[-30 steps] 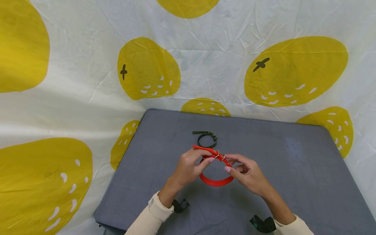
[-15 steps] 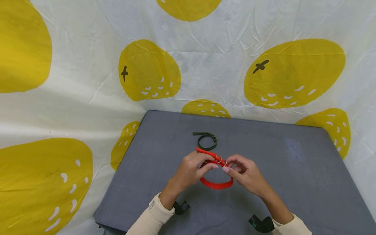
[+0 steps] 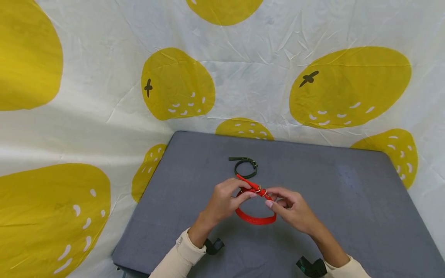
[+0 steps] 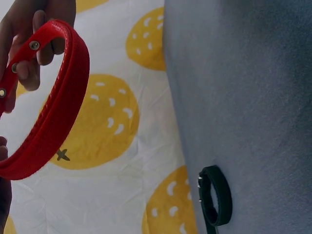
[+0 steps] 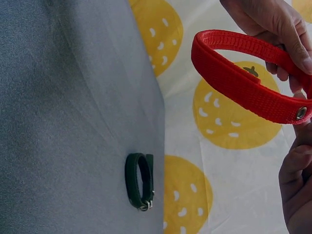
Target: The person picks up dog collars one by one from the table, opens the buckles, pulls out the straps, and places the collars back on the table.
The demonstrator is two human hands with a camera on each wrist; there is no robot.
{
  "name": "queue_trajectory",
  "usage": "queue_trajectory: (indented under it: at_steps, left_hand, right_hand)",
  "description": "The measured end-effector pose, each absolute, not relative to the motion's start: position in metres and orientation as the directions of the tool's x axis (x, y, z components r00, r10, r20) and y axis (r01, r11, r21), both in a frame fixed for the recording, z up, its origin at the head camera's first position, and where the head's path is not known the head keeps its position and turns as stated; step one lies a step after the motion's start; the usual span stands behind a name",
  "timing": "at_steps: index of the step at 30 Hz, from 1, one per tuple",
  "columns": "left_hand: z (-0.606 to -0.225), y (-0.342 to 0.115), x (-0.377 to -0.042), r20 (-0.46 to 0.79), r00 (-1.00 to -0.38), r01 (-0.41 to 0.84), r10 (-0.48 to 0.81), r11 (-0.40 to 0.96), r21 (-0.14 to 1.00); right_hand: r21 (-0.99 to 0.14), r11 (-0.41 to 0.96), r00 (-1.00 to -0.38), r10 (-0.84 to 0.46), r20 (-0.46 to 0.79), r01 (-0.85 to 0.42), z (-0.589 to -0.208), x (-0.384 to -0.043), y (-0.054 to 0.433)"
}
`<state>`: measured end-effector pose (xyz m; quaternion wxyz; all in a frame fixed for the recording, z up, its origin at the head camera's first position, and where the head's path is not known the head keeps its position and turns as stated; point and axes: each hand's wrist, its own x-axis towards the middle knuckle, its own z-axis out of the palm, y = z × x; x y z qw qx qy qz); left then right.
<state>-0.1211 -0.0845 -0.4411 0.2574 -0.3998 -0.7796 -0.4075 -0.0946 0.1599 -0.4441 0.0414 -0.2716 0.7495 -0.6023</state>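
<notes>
A red collar (image 3: 255, 220), looped and fastened through a metal buckle, is held up above the table between both hands. My left hand (image 3: 224, 199) pinches its strap just left of the buckle between thumb and fingers, the loose strap end sticking up past the fingertips. On the other side my right hand (image 3: 293, 208) pinches the band beside the metal ring. Metal eyelets show along the red collar (image 4: 75, 92) in the left wrist view. In the right wrist view the red collar (image 5: 234, 90) hangs as a wide loop, its buckle out of frame.
Behind the hands a dark green collar (image 3: 246, 177) lies coiled on the grey table (image 3: 313, 173), buckle toward the right. A white curtain (image 3: 250, 85) with yellow fruit print stands along the table's back and left sides.
The red collar has dropped slightly, and its free strap end has shifted right and tilted more steeply. Both hands keep their pinch; the right fingers have shifted a little along the band.
</notes>
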Motion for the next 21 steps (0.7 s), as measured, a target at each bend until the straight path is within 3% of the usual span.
queue_trajectory:
  at_steps: [9, 21]
  left_hand:
    - [-0.4417, -0.0833, -0.1196, 0.688, -0.603, 0.797, 0.404, 0.325, 0.509]
    - [-0.4442, -0.0832, -0.1219, 0.686, -0.622, 0.783, 0.376, 0.304, 0.543]
  right_hand:
    - [-0.924, 0.129, -0.854, -0.445, 0.27, -0.359, -0.4408, -0.0975, 0.1543]
    - [-0.935, 0.062, -0.834, -0.477, 0.279, -0.348, -0.4427, -0.0983, 0.1555]
